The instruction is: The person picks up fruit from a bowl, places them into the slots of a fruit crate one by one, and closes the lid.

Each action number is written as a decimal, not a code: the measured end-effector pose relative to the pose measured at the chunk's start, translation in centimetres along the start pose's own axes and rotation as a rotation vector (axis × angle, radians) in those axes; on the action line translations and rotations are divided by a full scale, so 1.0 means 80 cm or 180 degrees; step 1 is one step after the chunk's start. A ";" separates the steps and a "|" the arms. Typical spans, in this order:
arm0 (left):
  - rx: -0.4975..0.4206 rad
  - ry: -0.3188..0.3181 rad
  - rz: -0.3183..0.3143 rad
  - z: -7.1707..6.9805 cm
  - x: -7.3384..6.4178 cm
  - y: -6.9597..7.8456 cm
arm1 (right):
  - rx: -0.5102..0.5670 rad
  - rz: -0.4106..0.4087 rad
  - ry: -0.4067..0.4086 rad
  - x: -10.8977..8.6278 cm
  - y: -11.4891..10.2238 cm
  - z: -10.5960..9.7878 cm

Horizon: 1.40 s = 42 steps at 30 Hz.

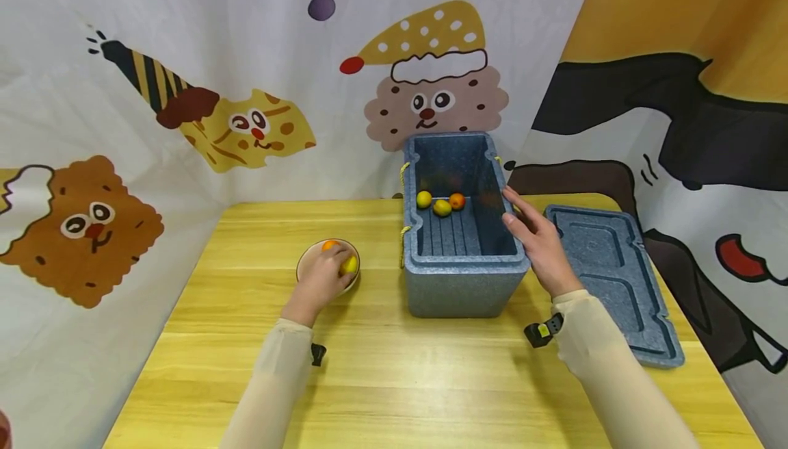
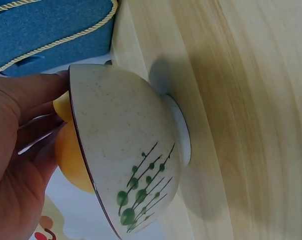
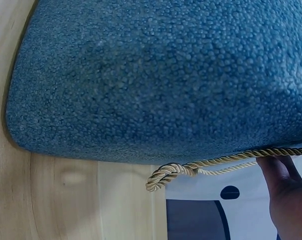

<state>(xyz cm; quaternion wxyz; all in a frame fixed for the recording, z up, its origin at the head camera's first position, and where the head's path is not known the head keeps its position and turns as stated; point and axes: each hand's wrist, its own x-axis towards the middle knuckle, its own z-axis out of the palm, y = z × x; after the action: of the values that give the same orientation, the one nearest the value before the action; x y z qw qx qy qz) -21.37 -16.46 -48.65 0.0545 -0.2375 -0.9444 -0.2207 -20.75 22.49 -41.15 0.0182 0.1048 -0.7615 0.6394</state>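
My left hand (image 1: 321, 274) reaches into a cream bowl (image 2: 120, 120) painted with green sprigs. Its fingers curl round a yellow lemon-like fruit (image 1: 349, 265), while an orange fruit (image 1: 330, 245) sits beside them in the bowl. Part of the bowl's inside is hidden under the hand. To the right stands a blue-grey foam box (image 1: 464, 293) without its lid, with two yellow fruits (image 1: 442, 208) and an orange one (image 1: 457, 200) on its ribbed floor. My right hand (image 1: 542, 247) rests at the box's right rim, fingers extended along it.
The matching foam lid (image 1: 600, 264) lies on the wooden table (image 1: 382, 380) to the right of the box. Twisted rope handles (image 3: 166, 175) hang on the box's sides. Behind the table is a cartoon-printed cloth (image 1: 271, 38).
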 end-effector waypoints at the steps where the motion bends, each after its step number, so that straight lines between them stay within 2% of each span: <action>1: 0.0013 -0.0003 -0.0021 0.001 0.000 0.000 | -0.0002 0.0008 0.0004 0.000 0.000 0.000; 6: 0.0065 -0.0012 -0.0081 0.003 -0.001 0.000 | 0.0010 0.0025 0.0026 0.004 0.011 -0.002; 12: 0.0175 0.0037 -0.0056 0.005 -0.001 0.000 | -0.0022 0.0056 0.0074 0.009 0.034 -0.007; 19: 0.0159 0.0020 -0.0022 0.008 -0.001 -0.001 | -0.0048 0.0158 0.0068 0.007 0.040 -0.008; 23: -0.0013 0.0145 0.0000 0.005 -0.003 -0.003 | -0.0071 0.0104 0.0069 0.008 0.038 -0.008; 26: -0.0065 0.0315 0.0027 0.000 -0.003 -0.004 | -0.0063 0.0066 0.0071 0.009 0.035 -0.007; 29: -0.0073 0.0427 -0.0039 -0.006 -0.003 -0.004 | -0.0026 0.0042 0.0067 0.010 0.034 -0.007; 33: -0.0299 0.0415 -0.0293 -0.017 -0.004 -0.002 | 0.0001 0.0017 0.0054 0.010 0.035 -0.006; 35: -0.0448 0.0438 -0.0349 -0.023 -0.004 0.000 | 0.0008 0.0010 0.0052 0.010 0.035 -0.006; 39: -0.0677 0.0633 -0.0267 -0.034 0.000 0.006 | 0.0011 0.0017 0.0053 0.011 0.036 -0.007; 42: -0.0983 0.0805 -0.0221 -0.041 0.007 0.012 | 0.0017 0.0016 0.0060 0.011 0.034 -0.008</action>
<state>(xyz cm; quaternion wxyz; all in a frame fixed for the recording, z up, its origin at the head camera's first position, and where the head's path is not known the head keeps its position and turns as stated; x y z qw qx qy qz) -21.38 -16.90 -45.22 0.1280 -0.1807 -0.8926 -0.3928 -22.19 23.48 -43.55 0.0234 0.0969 -0.7599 0.6424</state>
